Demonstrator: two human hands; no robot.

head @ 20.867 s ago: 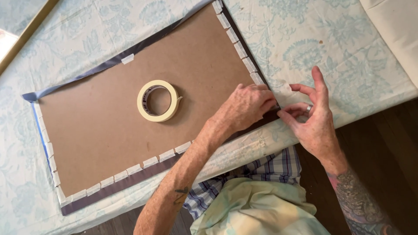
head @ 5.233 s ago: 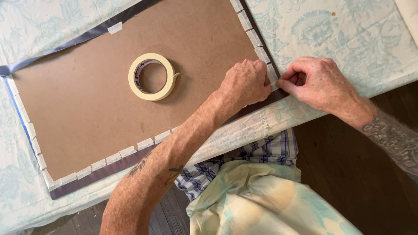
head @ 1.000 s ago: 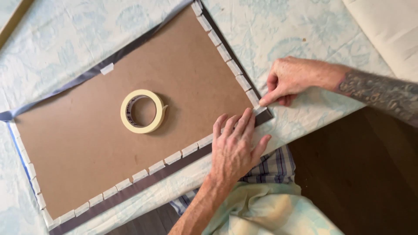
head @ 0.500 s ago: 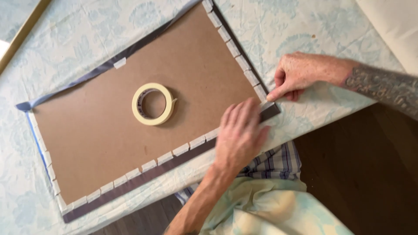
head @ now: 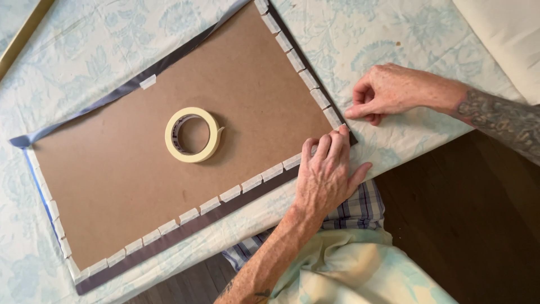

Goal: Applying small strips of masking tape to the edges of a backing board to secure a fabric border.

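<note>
Item: brown backing board, judged stiff, light; best gripped at edges. Left hand lying open, pressing its corner; right hand loosely curled, index finger pointing, gripping nothing.

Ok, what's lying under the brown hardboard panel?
Under the brown hardboard panel a dark fabric sheet pokes out along the edges, held by masking-tape strips, over a pale floral tablecloth. The panel hides the rest of the fabric.

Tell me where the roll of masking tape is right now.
In the head view, the roll of masking tape lies flat near the middle of the brown board, clear of both hands, left of the left hand.
</note>
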